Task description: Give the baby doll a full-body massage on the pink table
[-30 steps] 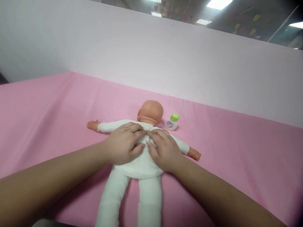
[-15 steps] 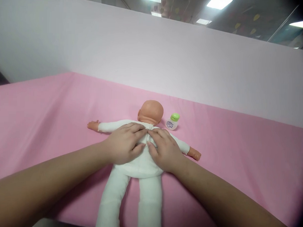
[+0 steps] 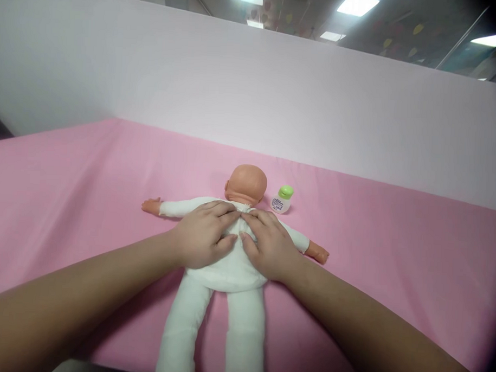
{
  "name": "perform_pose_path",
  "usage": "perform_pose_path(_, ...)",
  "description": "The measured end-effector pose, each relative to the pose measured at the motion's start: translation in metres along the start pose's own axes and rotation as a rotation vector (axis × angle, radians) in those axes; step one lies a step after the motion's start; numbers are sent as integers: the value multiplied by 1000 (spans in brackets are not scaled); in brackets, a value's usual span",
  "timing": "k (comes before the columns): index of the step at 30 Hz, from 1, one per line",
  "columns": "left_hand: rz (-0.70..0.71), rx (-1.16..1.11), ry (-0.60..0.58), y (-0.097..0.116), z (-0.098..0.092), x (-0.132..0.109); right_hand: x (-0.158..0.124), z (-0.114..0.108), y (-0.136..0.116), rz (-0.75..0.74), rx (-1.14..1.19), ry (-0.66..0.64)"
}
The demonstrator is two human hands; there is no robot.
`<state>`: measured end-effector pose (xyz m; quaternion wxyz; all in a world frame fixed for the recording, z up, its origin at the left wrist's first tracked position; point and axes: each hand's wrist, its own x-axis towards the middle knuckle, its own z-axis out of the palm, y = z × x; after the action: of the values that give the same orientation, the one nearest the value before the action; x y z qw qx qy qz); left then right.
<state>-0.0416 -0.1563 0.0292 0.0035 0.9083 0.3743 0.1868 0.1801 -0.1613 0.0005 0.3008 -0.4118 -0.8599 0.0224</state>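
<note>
A baby doll (image 3: 228,275) with a white cloth body lies face down, its arms spread out to the sides and its head pointing away from me. My left hand (image 3: 205,234) rests flat on the left half of the doll's upper back, fingers stretched out. On the right half lies my right hand (image 3: 271,245), also flat and open. The fingertips of both hands come together near the seam along the middle of the back. Neither hand grips anything. Just right of the doll's head stands a small clear bottle (image 3: 281,200) with a green cap and a printed label.
Pink cloth (image 3: 376,250) covers the surface under the doll. A plain white wall or panel (image 3: 251,94) rises along the far side. Above it, ceiling lights (image 3: 357,4) show behind glass.
</note>
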Motion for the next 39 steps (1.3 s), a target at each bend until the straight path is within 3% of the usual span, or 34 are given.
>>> perform_pose_path(16, -32, -29, -1, -2, -1, 1, 2, 0, 3, 21, 21, -26)
perform_pose_path(24, -43, -21, 51, -4, 3, -1, 1, 3, 4, 35, 21, 22)
perform_pose_path(39, -66, -4, 1, -3, 3, 3, 4, 1, 7, 72, 44, -38)
